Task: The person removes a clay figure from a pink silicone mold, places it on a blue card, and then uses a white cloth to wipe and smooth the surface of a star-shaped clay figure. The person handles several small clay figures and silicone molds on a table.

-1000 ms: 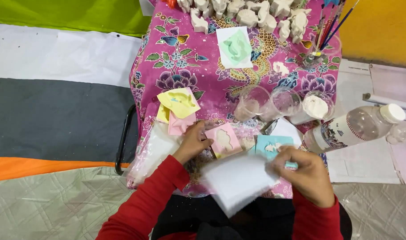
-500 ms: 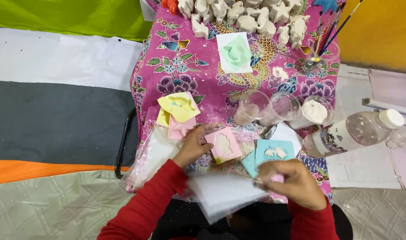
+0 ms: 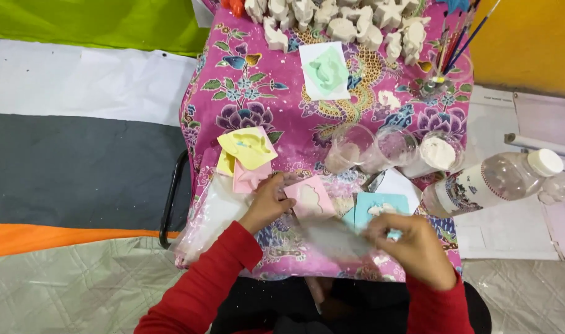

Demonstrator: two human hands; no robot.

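We see the counter (image 3: 258, 74), draped in a pink flowered cloth, crowded with moulds so that all lie within reach; the pink mould (image 3: 311, 199) near its front edge is our landmark. Just below and right of it a blurred white sheet (image 3: 338, 238) is stretched flat between both hands, seemingly to keep it taut. The left hand (image 3: 267, 203), touching the mould's left side, and the right hand (image 3: 412, 247), farther right, each pinch an edge, red sleeves bent inward.

Clear cups (image 3: 381, 148) and a plastic bottle (image 3: 493, 182) blocked the worktop's (image 3: 282, 117) right; coloured moulds (image 3: 248, 154) crowded the left; bare cloth lay open between, mid-worktop.
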